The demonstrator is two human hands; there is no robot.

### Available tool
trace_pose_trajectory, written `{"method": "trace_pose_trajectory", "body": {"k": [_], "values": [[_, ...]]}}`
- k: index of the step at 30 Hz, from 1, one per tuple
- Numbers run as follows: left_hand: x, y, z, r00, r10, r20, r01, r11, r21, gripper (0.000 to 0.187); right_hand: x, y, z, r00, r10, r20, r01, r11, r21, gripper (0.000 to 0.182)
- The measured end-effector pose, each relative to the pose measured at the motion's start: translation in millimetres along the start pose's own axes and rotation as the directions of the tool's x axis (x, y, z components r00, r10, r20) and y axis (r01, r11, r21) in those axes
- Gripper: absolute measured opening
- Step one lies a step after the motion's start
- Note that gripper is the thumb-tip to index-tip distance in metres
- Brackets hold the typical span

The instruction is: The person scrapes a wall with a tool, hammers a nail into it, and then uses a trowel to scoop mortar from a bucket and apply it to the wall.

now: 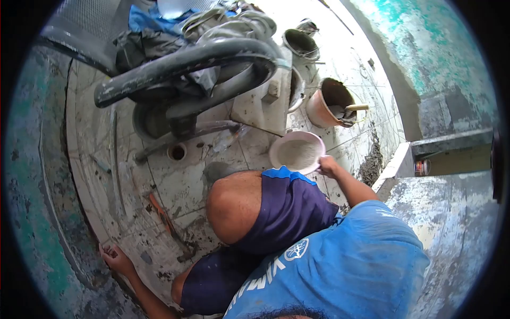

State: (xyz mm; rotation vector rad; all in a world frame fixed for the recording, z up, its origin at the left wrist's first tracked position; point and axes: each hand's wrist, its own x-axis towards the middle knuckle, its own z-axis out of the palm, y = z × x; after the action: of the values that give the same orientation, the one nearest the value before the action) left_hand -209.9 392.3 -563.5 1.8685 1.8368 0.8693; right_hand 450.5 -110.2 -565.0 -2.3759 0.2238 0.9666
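Note:
My right hand [328,166] grips the rim of a pale pink bowl [320,142], fingers wrapped over its near right side. Grey-white cement-like material [297,154] lies inside the bowl. My left hand [117,259] is low at the far left, beside the tile strip at the wall's foot. Its fingers are loosely bent and apart, with nothing visible in them. Between that hand and my knee, a hammer with an orange handle [158,206] lies on the floor.
An orange-pink bucket [317,108] holds a tool with a wooden handle [357,107]. Behind it stands a dark bucket [302,45]. A chair with a metal arm [186,64], heaped with cloth [234,26], crowds the upper left. Wet mortar [373,167] lies by the right wall.

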Motion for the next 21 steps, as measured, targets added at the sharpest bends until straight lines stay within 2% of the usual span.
{"method": "trace_pose_trajectory", "body": {"k": [1,3,7,10,14,15,16,17,19,20,21], "values": [[2.5,-2.5,2.1,1.000,0.000,0.004,0.000,1.000,-0.007,0.052,-17.6,-2.6,-21.7,0.989,0.103,-0.109,-0.082,0.981,0.178,0.018],[5.0,3.9,3.7,1.000,0.012,-0.008,-0.012,1.000,0.005,0.052,-41.1,-3.7,-70.5,0.969,0.123,-0.215,-0.076,0.974,0.214,0.020],[11.2,-2.8,2.9,1.000,-0.006,-0.030,0.007,0.999,0.035,0.050,-66.5,-58.9,-137.3,0.934,0.125,-0.334,0.074,0.849,0.524,0.021],[-0.1,-7.5,-4.5,0.995,-0.083,-0.059,0.085,0.996,0.028,0.049,-52.1,-126.2,-155.4,0.930,-0.008,-0.367,0.233,0.785,0.573,0.020],[-23.2,-40.7,-9.3,0.987,-0.020,-0.162,0.029,0.998,0.051,0.048,24.4,-214.3,-149.7,0.903,-0.087,-0.420,0.347,0.724,0.597,0.024],[-32.7,-32.7,-16.7,0.984,-0.111,-0.141,0.127,0.986,0.109,0.049,27.0,-239.4,-136.7,0.904,-0.087,-0.418,0.374,0.635,0.676,0.025],[-42.0,-23.4,-24.5,0.972,-0.201,-0.126,0.220,0.961,0.169,0.049,42.7,-259.7,-129.9,0.914,-0.115,-0.390,0.374,0.612,0.696,0.026],[-52.5,-20.5,-33.6,0.970,-0.195,-0.144,0.219,0.960,0.172,0.049,55.3,-279.7,-120.5,0.918,-0.123,-0.377,0.371,0.605,0.705,0.026],[-71.2,-5.6,-51.7,0.983,-0.163,-0.085,0.182,0.924,0.337,0.058,82.9,-314.4,-103.1,0.913,-0.102,-0.395,0.369,0.621,0.691,0.026],[-74.8,9.4,-60.6,0.983,-0.155,-0.102,0.181,0.919,0.349,0.058,96.7,-327.4,-97.2,0.921,-0.104,-0.376,0.357,0.616,0.703,0.026],[-77.9,29.8,-71.2,0.966,-0.246,-0.080,0.258,0.901,0.350,0.057,113.8,-338.5,-91.7,0.921,-0.097,-0.377,0.357,0.595,0.720,0.025]]}}
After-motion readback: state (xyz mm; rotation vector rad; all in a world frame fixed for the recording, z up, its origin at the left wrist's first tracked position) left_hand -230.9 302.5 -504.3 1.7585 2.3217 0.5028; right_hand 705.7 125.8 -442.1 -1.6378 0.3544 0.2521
